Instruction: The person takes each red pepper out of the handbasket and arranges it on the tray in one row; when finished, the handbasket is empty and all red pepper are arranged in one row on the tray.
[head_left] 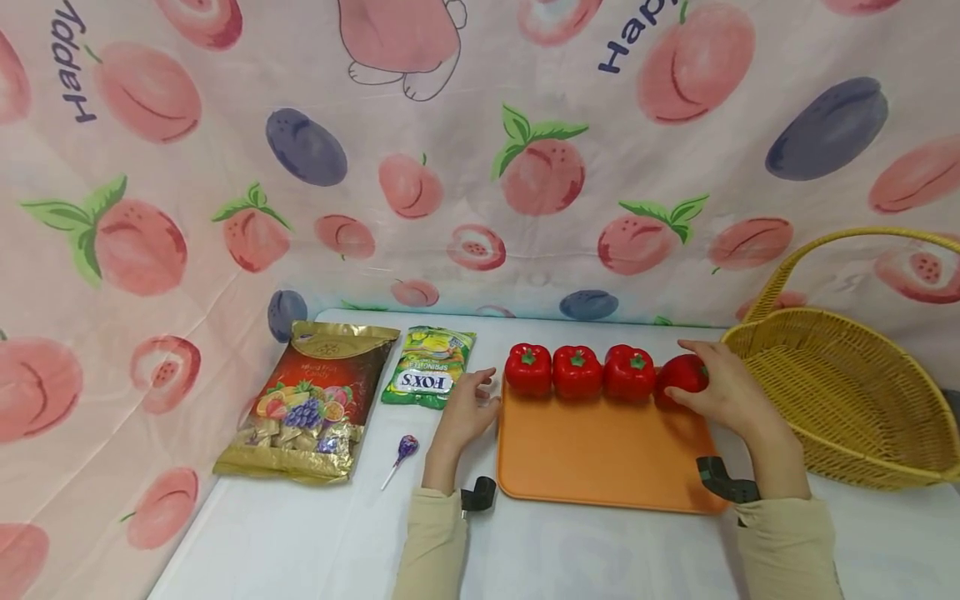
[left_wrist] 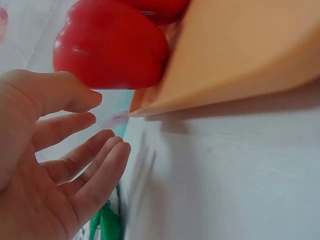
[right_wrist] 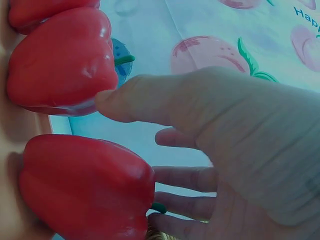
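Four red bell peppers stand in a row along the back edge of an orange tray (head_left: 600, 454). My right hand (head_left: 731, 387) is at the rightmost pepper (head_left: 686, 379), thumb in front and fingers beyond its right side. In the right wrist view, the fingertips meet that pepper (right_wrist: 87, 187) near its green stem, while a gap separates the thumb from it. My left hand (head_left: 467, 412) is beside the tray's left edge, fingers spread and holding nothing. Closest to it is the leftmost pepper (left_wrist: 110, 47), apart from the fingertips in the left wrist view.
A yellow wicker basket (head_left: 847, 392) stands to the right of the tray. On the left lie a large mixed fruit candy bag (head_left: 311, 400), a green Fox's packet (head_left: 429, 367) and a purple-wrapped lollipop (head_left: 405, 450). Behind the table hangs a peach-print cloth (head_left: 450, 167).
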